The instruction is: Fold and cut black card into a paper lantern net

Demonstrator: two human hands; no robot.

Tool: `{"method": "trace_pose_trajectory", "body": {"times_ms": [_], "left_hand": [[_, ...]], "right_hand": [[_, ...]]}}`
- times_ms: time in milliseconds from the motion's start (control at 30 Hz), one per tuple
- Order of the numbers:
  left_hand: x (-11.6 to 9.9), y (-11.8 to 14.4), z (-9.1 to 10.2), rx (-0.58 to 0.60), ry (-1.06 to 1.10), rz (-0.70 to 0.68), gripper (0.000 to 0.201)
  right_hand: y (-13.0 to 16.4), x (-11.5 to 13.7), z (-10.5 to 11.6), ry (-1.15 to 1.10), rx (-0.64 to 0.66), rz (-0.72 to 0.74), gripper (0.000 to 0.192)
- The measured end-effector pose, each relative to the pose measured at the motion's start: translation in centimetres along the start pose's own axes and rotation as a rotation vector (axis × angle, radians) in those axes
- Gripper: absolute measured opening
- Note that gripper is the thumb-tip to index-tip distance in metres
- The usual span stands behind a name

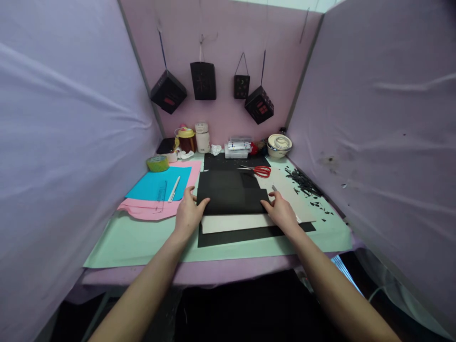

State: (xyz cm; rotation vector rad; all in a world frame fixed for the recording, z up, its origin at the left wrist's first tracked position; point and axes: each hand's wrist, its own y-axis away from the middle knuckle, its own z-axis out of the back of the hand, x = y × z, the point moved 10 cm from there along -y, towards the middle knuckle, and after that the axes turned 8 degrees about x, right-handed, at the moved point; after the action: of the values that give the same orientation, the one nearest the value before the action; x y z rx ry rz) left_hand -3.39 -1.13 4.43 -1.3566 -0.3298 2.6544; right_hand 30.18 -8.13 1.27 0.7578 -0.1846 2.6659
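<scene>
A black paper sheet lies on the table in front of me, over a white sheet and another black sheet. My left hand presses on the black sheet's near left corner, thumb on its edge. My right hand holds the near right corner the same way. Both hands pinch or press the sheet's lower edge; the paper is flat.
Red scissors lie behind the sheet. Blue paper on pink paper, with a ruler and pen, lies at left. Black scraps litter the right. Jars, a tape roll and boxes line the back wall; black lanterns hang above.
</scene>
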Motion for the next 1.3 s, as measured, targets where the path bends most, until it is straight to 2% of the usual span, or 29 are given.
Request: {"method": "trace_pose_trajectory", "body": {"times_ms": [67, 133, 167, 233, 300, 333, 400, 533, 600, 633, 733, 800, 867, 933, 1000, 1167, 1300], "left_hand": [[-2.3, 1.0, 0.4, -0.07, -0.144, -0.149, 0.068], [-5.5, 2.4, -0.4, -0.078, -0.32, -0.366, 0.06], [-6.9, 3.1, -1.7, -0.018, -0.407, -0.483, 0.055], [-8.4, 4.7, -5.4, 0.218, -0.548, -0.673, 0.05], [-8.1, 6.0, -8.8, 0.469, -0.638, -0.738, 0.061], [-7.6, 6.3, -9.9, 0.557, -0.668, -0.726, 0.069], [-6.5, 6.6, -11.2, 0.647, -0.703, -0.675, 0.08], [-5.5, 6.8, -11.8, 0.683, -0.719, -0.653, 0.086], [-5.4, 6.9, -11.8, 0.689, -0.722, -0.661, 0.087], [-5.3, 6.9, -11.8, 0.688, -0.724, -0.663, 0.088], [-5.3, 6.8, -11.9, 0.675, -0.733, -0.67, 0.088], [-5.3, 6.8, -11.9, 0.674, -0.731, -0.671, 0.088], [-5.4, 6.9, -11.9, 0.688, -0.724, -0.667, 0.09], [-5.2, 6.9, -11.7, 0.704, -0.729, -0.641, 0.094], [-4.6, 6.7, -11.0, 0.708, -0.753, -0.572, 0.099], [-2.8, 6.2, -8.8, 0.649, -0.789, -0.376, 0.108], [-2.4, 6.2, -8.7, 0.64, -0.783, -0.324, 0.11]], "right_hand": [[0.3, 0.3, -0.1, 0.047, 0.002, -0.002, 0.041], [0.3, 0.5, -0.2, 0.074, 0.017, -0.007, 0.04], [0.3, 0.5, -0.2, 0.083, 0.026, -0.011, 0.039], [0.1, 0.5, -0.3, 0.098, 0.046, -0.022, 0.038], [0.0, 0.5, -0.4, 0.114, 0.065, -0.024, 0.038], [0.0, 0.6, -0.4, 0.13, 0.074, -0.02, 0.038], [0.3, 0.9, -0.4, 0.189, 0.078, -0.005, 0.038], [2.1, 2.6, 1.0, 0.354, -0.078, 0.067, 0.039], [3.5, 4.5, 1.3, 0.365, -0.154, 0.212, 0.039], [4.3, 5.8, 0.8, 0.354, -0.151, 0.33, 0.039], [7.2, 9.4, -2.7, 0.329, 0.019, 0.709, 0.045], [8.3, 10.1, -5.1, 0.336, 0.146, 0.794, 0.052], [8.5, 10.0, -6.3, 0.342, 0.212, 0.776, 0.057], [8.3, 9.3, -6.6, 0.351, 0.239, 0.743, 0.058], [7.9, 8.1, -6.1, 0.361, 0.242, 0.702, 0.06], [6.9, 3.3, -4.0, 0.358, 0.177, 0.534, 0.069], [6.9, 1.6, -3.7, 0.377, 0.184, 0.486, 0.073]]}}
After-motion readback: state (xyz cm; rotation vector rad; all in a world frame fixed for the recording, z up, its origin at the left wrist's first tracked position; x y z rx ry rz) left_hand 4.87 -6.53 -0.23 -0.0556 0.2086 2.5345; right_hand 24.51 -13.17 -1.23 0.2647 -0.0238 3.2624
